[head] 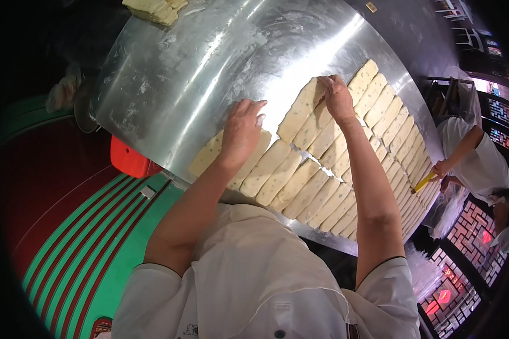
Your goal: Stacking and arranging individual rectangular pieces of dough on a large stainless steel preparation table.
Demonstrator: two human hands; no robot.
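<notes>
Flat, pale dough strips with green flecks lie in rows on a metal worktop (246, 55). My right hand (337, 99) pinches the far end of a wide dough strip (299, 110) at the top of the middle row. My left hand (242, 133) is over the leftmost dough strip (210, 154) of the near row, fingers stretched forward and thumb apart. Nothing shows in its grasp; whether the palm touches the dough is hidden. White flour marks my left thumb. My right forearm covers some strips of the near and middle rows.
A folded stack of dough (157, 10) sits at the worktop's far left. Below its left edge is a red plastic container (129, 156). At right, another person (471, 156) holds a yellow-handled tool (424, 182) over the strips. Plastic bags (445, 216) hang beside them.
</notes>
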